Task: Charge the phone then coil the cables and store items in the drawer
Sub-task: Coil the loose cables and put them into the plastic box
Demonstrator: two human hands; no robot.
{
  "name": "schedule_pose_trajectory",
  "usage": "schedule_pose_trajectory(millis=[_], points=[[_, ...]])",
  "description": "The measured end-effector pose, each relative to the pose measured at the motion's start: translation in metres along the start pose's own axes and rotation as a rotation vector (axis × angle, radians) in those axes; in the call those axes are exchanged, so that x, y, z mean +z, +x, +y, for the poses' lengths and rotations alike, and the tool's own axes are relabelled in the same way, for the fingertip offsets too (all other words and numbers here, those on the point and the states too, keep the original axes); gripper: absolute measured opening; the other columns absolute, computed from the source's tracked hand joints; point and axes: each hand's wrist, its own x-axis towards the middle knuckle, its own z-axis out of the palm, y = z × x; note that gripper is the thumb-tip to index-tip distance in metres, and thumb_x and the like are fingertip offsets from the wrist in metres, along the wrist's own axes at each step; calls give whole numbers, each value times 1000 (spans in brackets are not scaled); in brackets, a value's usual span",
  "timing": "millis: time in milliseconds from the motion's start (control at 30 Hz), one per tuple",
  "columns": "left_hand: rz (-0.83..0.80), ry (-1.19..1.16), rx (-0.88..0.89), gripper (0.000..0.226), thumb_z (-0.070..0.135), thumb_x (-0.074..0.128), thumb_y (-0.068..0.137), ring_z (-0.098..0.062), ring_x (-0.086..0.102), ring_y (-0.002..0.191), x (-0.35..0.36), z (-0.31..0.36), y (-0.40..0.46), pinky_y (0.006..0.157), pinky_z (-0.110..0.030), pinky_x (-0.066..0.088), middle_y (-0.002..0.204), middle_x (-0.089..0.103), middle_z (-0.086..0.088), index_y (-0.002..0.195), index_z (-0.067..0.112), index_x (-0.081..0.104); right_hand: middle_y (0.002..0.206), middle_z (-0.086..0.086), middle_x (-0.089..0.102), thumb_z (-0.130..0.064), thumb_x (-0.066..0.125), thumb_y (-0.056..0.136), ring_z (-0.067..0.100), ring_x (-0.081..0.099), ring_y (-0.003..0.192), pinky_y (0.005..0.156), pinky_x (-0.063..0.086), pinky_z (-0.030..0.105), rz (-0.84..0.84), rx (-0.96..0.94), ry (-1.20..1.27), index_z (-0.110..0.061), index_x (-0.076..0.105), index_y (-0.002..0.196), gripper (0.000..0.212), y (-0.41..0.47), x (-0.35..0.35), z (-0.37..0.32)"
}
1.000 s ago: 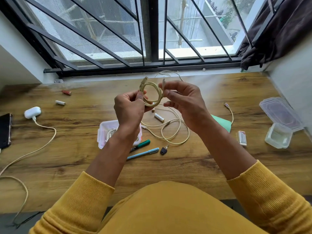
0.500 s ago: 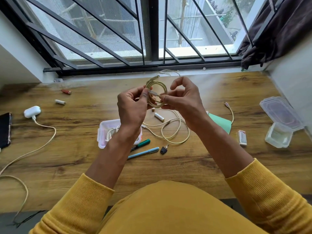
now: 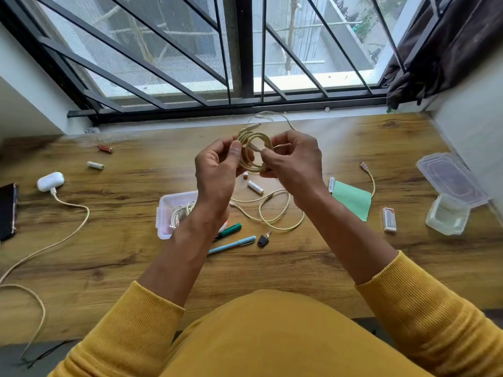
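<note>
Above the middle of the wooden desk [image 3: 299,262] I hold a small coil of cream cable [image 3: 265,137]. My left hand [image 3: 217,172] grips the coil's left side with thumb over it. My right hand [image 3: 295,161] pinches the cable's plug end, which lies inside the ring. A second cream cable [image 3: 272,210] lies loose on the desk below my hands. A dark phone [image 3: 8,208] sits at the left edge. A white charger [image 3: 50,181] lies near it, with its own cable [image 3: 68,232] trailing off the desk's front left.
A clear box [image 3: 168,205] holding a coiled cable sits under my left wrist. Two pens [image 3: 231,240], a small black key [image 3: 263,239], several batteries [image 3: 95,165], a green paper [image 3: 352,198] and an open plastic container [image 3: 449,213] with its lid [image 3: 451,178] are scattered on the desk. Window bars stand behind.
My right hand has brought the cable's free end down from beside the coil into the ring. The coil looks tighter and sits slightly further from me.
</note>
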Motion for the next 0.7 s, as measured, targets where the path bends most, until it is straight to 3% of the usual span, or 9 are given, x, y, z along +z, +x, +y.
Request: schedule_pose_trajectory(millis=[167,233,367,467,567,700], points=[[-18,-71,-72,21,14,45,113,-19,60,77,4,4,-2,81,-44,53,87,67,-10,117,8,64,84,13,76,-5,82,86,21,78,69,63,67,41,-21,19,-18,-8,72,94,14,-1,1,-5],[-26,-74,-79,19,20,46,113,-21,60,80,5,4,-3,84,-49,54,89,68,-6,113,12,63,84,14,75,-3,82,83,22,78,69,62,67,42,-29,31,-42,-10,71,91,16,-1,2,-6],[-39,48,33,15,34,56,109,-15,62,71,8,6,-6,82,-62,58,74,64,11,101,22,62,83,13,73,-3,82,80,22,78,68,60,66,41,-16,12,-112,-8,70,90,17,1,3,-9],[-16,92,64,26,44,54,108,-19,63,68,9,8,-6,77,-67,58,69,64,5,91,25,64,80,11,73,-3,82,80,21,77,64,57,66,40,22,-10,-145,-8,69,89,17,0,4,-10],[13,75,45,30,35,55,110,-24,64,67,7,7,-4,77,-70,59,69,67,-4,90,17,68,76,5,73,-9,80,78,18,76,63,59,66,42,77,-58,-194,-14,69,85,15,1,5,-6],[28,-56,-95,28,25,56,110,-22,68,71,5,12,-1,85,-57,62,75,72,-8,97,9,74,74,-2,70,-20,75,75,19,75,70,66,65,47,138,-163,-226,-25,64,81,13,3,4,-3]])
